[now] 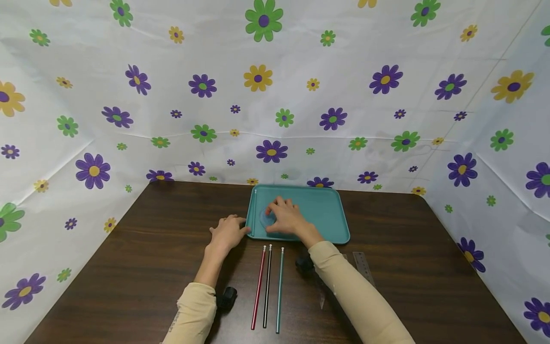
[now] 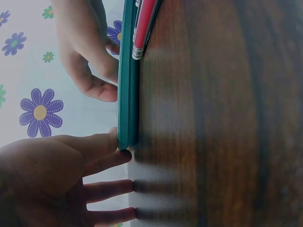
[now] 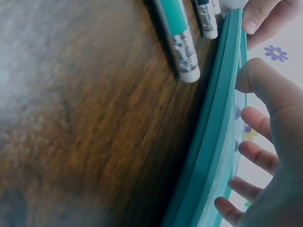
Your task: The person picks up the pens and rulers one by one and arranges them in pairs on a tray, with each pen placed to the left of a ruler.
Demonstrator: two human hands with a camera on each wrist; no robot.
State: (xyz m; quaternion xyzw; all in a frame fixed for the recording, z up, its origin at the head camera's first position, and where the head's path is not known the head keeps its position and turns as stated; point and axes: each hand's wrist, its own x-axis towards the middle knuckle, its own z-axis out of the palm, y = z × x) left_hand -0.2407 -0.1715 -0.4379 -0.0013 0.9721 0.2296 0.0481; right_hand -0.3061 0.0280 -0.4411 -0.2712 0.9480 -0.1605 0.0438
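A dark wooden table (image 1: 150, 248) carries a teal tray (image 1: 322, 210) lying flat toward its far edge. The left hand (image 1: 227, 231) rests on the table at the tray's left rim, fingers (image 2: 111, 163) straight and slightly spread, fingertips touching the rim. The right hand (image 1: 285, 217) lies inside the tray, fingers (image 3: 258, 153) spread and bent down over a small clear round piece (image 1: 266, 218); whether they grip it I cannot tell. Three pencils (image 1: 268, 286) lie side by side just before the tray, long axes pointing at it. The right hand is nearer the round piece.
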